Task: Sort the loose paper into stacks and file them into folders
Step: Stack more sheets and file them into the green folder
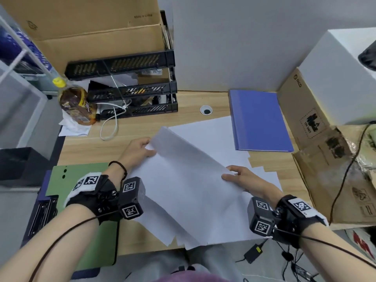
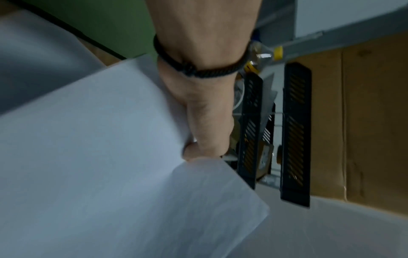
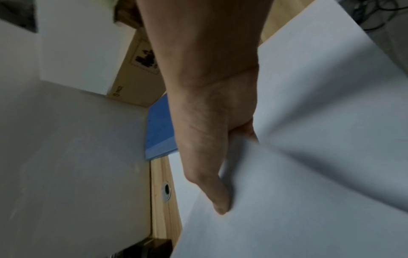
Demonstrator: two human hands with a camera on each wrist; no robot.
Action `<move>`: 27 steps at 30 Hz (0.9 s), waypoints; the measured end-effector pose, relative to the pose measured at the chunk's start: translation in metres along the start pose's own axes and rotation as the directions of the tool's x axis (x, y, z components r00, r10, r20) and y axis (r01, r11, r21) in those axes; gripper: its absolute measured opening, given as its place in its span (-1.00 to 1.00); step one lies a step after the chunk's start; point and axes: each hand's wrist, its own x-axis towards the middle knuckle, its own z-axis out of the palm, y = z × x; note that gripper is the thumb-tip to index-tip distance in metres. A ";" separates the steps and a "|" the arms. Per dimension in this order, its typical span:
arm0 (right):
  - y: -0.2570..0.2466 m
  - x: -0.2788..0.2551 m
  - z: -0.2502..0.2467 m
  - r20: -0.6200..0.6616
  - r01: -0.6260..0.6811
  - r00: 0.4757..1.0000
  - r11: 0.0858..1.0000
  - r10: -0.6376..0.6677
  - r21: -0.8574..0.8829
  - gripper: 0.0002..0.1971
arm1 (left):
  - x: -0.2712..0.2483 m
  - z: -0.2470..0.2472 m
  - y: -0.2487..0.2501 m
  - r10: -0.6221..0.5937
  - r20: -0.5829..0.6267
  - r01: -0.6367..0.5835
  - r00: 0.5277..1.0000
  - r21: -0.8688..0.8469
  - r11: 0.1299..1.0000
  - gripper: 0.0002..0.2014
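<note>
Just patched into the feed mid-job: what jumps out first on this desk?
The white paper sheet held up over the middle of the desk, with the left hand gripping its far corner and the right hand pinching its near-right edge. Under it, loose sheets lie fanned across the wood. A closed blue folder lies at the right rear, and an open green folder sits at the left edge.

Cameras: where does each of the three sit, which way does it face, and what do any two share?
Head: above the desk, facing forward and down; both forearms, left hand and right hand gripping a lifted sheet.
Left wrist: along the left hand toward the black trays.
Right wrist: along the right hand toward the blue folder.
Shared: head and right wrist both show the folder; all show the sheet.
</note>
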 end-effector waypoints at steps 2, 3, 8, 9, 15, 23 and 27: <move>0.003 0.010 -0.007 -0.017 -0.038 0.999 0.994 0.040 0.106 -0.75 | -0.002 -0.006 -0.008 -0.079 -0.154 0.055 0.985 -0.156 0.986 -0.71; 0.000 0.016 -0.011 -0.028 -0.048 0.998 0.986 0.053 0.161 -0.67 | -0.002 -0.007 -0.009 -0.110 -0.194 0.065 0.975 -0.225 0.972 -0.71; -0.068 0.037 -0.020 -0.200 0.154 0.974 0.956 -0.104 0.251 -0.60 | -0.006 -0.002 0.025 -0.007 -0.223 -0.076 0.975 -0.361 0.929 -0.69; -0.086 0.035 -0.022 -0.247 0.245 0.952 0.933 -0.181 0.263 -0.62 | -0.009 -0.002 0.036 0.044 -0.227 -0.127 0.973 -0.365 0.922 -0.67; -0.129 0.001 -0.027 -0.295 0.531 0.835 0.821 -0.465 0.208 -0.81 | -0.015 -0.004 0.059 0.176 -0.359 -0.296 0.917 -0.315 0.902 -0.57; -0.029 0.038 -0.023 -0.120 0.237 0.964 0.971 -0.238 -0.018 -0.74 | -0.011 0.035 -0.050 -0.172 -0.323 0.122 0.931 -0.169 0.978 -0.75; -0.021 0.038 -0.026 -0.035 0.222 0.974 0.974 -0.224 -0.052 -0.76 | -0.011 0.044 -0.055 -0.166 -0.343 0.108 0.925 -0.183 0.977 -0.70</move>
